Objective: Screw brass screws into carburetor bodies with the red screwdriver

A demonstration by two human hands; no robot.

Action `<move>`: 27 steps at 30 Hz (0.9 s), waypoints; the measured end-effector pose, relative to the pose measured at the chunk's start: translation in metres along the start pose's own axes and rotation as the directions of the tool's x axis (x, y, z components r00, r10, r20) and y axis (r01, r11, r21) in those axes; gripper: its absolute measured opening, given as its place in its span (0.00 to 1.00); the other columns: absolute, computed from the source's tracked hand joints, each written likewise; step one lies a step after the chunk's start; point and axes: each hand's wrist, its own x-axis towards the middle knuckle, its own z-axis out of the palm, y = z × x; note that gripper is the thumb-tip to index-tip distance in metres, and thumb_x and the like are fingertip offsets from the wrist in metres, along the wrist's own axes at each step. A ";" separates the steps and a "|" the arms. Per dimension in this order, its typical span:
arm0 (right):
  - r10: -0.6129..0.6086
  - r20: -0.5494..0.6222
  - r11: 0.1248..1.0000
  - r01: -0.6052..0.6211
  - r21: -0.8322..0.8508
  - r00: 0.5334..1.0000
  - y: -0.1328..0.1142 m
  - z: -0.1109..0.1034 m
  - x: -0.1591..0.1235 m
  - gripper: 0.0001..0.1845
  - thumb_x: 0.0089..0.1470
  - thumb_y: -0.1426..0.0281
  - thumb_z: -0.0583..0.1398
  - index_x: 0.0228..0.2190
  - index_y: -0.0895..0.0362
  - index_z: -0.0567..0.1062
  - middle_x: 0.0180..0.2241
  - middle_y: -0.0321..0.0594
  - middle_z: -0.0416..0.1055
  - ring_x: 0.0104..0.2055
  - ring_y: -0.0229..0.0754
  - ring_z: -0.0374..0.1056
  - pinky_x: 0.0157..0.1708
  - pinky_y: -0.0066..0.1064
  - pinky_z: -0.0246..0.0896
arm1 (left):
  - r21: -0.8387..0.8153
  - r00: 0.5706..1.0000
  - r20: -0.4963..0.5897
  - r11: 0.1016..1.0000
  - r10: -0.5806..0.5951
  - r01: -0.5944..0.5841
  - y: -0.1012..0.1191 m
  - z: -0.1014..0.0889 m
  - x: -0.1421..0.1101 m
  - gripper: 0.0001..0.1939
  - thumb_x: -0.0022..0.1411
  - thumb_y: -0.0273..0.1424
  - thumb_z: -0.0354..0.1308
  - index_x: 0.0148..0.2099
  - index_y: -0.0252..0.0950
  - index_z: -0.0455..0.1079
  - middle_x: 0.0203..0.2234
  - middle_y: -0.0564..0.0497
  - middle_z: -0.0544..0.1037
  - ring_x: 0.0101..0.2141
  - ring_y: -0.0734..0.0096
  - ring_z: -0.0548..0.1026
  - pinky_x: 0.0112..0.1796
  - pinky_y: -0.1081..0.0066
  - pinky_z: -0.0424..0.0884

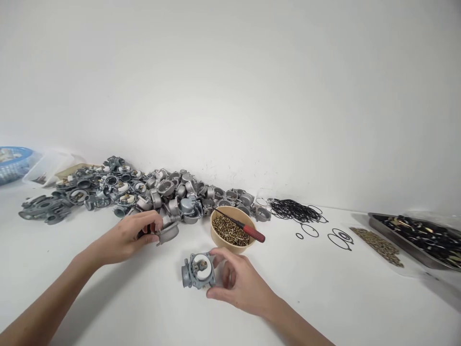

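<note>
My right hand point(239, 282) grips a grey metal carburetor body point(198, 271) on the white table, its open face turned up, fingers curled round its right side. My left hand point(131, 235) is closed on a grey metal bowl-shaped cover point(168, 231) at the near edge of the parts pile; something dark shows under its fingers. Just behind the carburetor body stands a tan bowl point(216, 236) filled with small brass screws point(230, 230). A red-handled screwdriver point(248, 229) lies across the bowl's rim.
A long pile of grey carburetor bodies and covers point(137, 192) runs along the wall. Black rubber O-rings point(295, 210) lie right of the bowl, then a strip of small brass parts point(378, 245) and a metal tray point(403, 242) of dark parts. A blue basket point(12, 163) sits far left.
</note>
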 end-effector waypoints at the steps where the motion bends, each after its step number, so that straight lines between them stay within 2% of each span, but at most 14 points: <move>1: -0.044 -0.052 0.999 0.043 -0.021 0.998 0.000 -0.002 -0.001 0.34 0.45 0.59 0.75 0.51 0.52 0.73 0.42 0.39 0.73 0.25 0.32 0.62 0.23 0.27 0.60 | -0.041 0.999 -0.043 0.999 0.027 -0.029 0.004 0.000 0.001 0.07 0.76 0.31 0.49 0.42 0.40 0.65 0.34 0.52 0.74 0.30 0.69 0.71 0.32 0.73 0.69; 3: -0.182 -0.187 0.983 0.173 -0.064 0.965 -0.003 -0.006 -0.003 0.28 0.50 0.57 0.73 0.49 0.53 0.74 0.36 0.37 0.71 0.23 0.31 0.58 0.22 0.26 0.58 | -0.096 0.976 -0.187 0.987 0.112 -0.131 0.015 0.009 0.006 0.05 0.76 0.29 0.51 0.43 0.39 0.65 0.35 0.51 0.76 0.30 0.70 0.72 0.32 0.73 0.71; 5: -0.320 -0.290 0.946 0.320 -0.050 0.902 -0.007 -0.006 -0.006 0.24 0.56 0.56 0.69 0.50 0.52 0.73 0.33 0.36 0.70 0.22 0.32 0.58 0.20 0.26 0.59 | -0.049 0.902 -0.362 0.961 0.237 -0.273 0.029 0.025 0.011 0.04 0.75 0.25 0.53 0.45 0.40 0.66 0.37 0.49 0.78 0.33 0.69 0.76 0.32 0.73 0.73; 6: -0.363 -0.308 0.926 0.378 -0.011 0.880 -0.010 -0.005 -0.008 0.25 0.59 0.56 0.68 0.53 0.50 0.70 0.35 0.38 0.71 0.22 0.33 0.61 0.21 0.27 0.61 | 0.010 0.857 -0.426 0.948 0.292 -0.318 0.037 0.035 0.013 0.06 0.74 0.23 0.54 0.46 0.40 0.66 0.38 0.49 0.79 0.34 0.69 0.77 0.32 0.74 0.73; 8: -0.407 -0.304 0.886 0.453 0.098 0.861 -0.014 0.002 -0.011 0.33 0.60 0.53 0.66 0.61 0.48 0.64 0.43 0.46 0.74 0.27 0.38 0.70 0.23 0.30 0.68 | 0.121 0.803 -0.474 0.930 0.362 -0.347 0.053 0.055 0.014 0.07 0.72 0.21 0.56 0.46 0.39 0.67 0.38 0.47 0.79 0.36 0.66 0.78 0.32 0.73 0.74; 10: -0.408 -0.287 0.851 0.475 0.223 0.867 -0.017 0.011 -0.013 0.41 0.58 0.48 0.67 0.65 0.47 0.59 0.49 0.51 0.74 0.32 0.43 0.75 0.27 0.34 0.73 | 0.172 0.769 -0.471 0.900 0.432 -0.400 0.067 0.071 0.014 0.08 0.71 0.20 0.55 0.46 0.38 0.69 0.38 0.45 0.79 0.37 0.64 0.78 0.34 0.70 0.76; 12: -0.368 -0.287 0.823 0.453 0.342 0.885 -0.017 0.016 -0.014 0.42 0.57 0.46 0.67 0.64 0.47 0.60 0.47 0.50 0.75 0.31 0.43 0.74 0.28 0.35 0.74 | 0.170 0.755 -0.447 0.874 0.479 -0.454 0.078 0.081 0.014 0.09 0.71 0.19 0.54 0.47 0.37 0.70 0.37 0.45 0.79 0.38 0.62 0.79 0.36 0.68 0.77; 14: -0.300 -0.300 0.815 0.407 0.412 0.905 -0.017 0.016 -0.015 0.38 0.56 0.47 0.67 0.60 0.49 0.65 0.43 0.47 0.77 0.29 0.42 0.73 0.27 0.34 0.73 | 0.140 0.767 -0.431 0.875 0.476 -0.464 0.083 0.085 0.014 0.10 0.72 0.19 0.53 0.48 0.37 0.70 0.37 0.45 0.79 0.37 0.62 0.79 0.33 0.69 0.76; 16: -0.247 -0.327 0.831 0.373 0.412 0.912 -0.017 0.012 -0.014 0.31 0.57 0.50 0.68 0.55 0.50 0.69 0.40 0.46 0.77 0.32 0.44 0.74 0.29 0.33 0.72 | 0.121 0.800 -0.407 0.894 0.441 -0.431 0.083 0.086 0.015 0.07 0.74 0.24 0.54 0.49 0.38 0.70 0.40 0.43 0.80 0.36 0.63 0.79 0.30 0.70 0.74; 18: -0.224 -0.374 0.860 0.363 0.358 0.900 -0.016 0.006 -0.012 0.27 0.58 0.53 0.69 0.52 0.50 0.70 0.39 0.46 0.77 0.35 0.46 0.75 0.32 0.35 0.74 | 0.119 0.837 -0.387 0.921 0.387 -0.370 0.080 0.084 0.014 0.05 0.75 0.30 0.56 0.51 0.37 0.69 0.45 0.41 0.79 0.38 0.61 0.80 0.29 0.69 0.73; 19: -0.225 -0.404 0.875 0.367 0.316 0.887 -0.014 0.003 -0.011 0.25 0.58 0.55 0.69 0.51 0.50 0.71 0.40 0.46 0.77 0.38 0.47 0.75 0.34 0.36 0.74 | 0.116 0.857 -0.380 0.937 0.349 -0.331 0.077 0.082 0.014 0.08 0.73 0.32 0.57 0.52 0.37 0.68 0.46 0.40 0.78 0.40 0.58 0.79 0.29 0.68 0.73; 22: -0.284 -0.484 0.910 0.392 0.137 0.828 -0.005 -0.003 -0.006 0.22 0.59 0.58 0.69 0.51 0.51 0.74 0.48 0.50 0.77 0.40 0.48 0.76 0.37 0.39 0.76 | 0.015 0.930 -0.333 0.987 0.154 -0.158 0.069 0.078 0.010 0.20 0.65 0.39 0.66 0.54 0.38 0.66 0.47 0.41 0.78 0.44 0.52 0.78 0.36 0.63 0.76; 24: -0.344 -0.498 0.914 0.406 0.017 0.796 0.000 -0.005 -0.003 0.20 0.59 0.60 0.69 0.51 0.52 0.77 0.53 0.52 0.76 0.40 0.48 0.76 0.36 0.39 0.77 | -0.105 0.977 -0.213 0.994 -0.016 -0.007 0.065 0.078 0.008 0.29 0.57 0.41 0.72 0.56 0.41 0.66 0.45 0.45 0.79 0.42 0.52 0.79 0.39 0.61 0.77; 27: -0.418 -0.462 0.904 0.407 -0.129 0.782 -0.002 -0.005 -0.002 0.19 0.60 0.62 0.68 0.52 0.52 0.80 0.55 0.54 0.76 0.47 0.54 0.77 0.37 0.40 0.78 | -0.237 0.983 -0.058 0.959 -0.173 0.154 0.060 0.086 0.007 0.34 0.51 0.42 0.77 0.57 0.45 0.68 0.43 0.49 0.81 0.39 0.55 0.81 0.39 0.61 0.78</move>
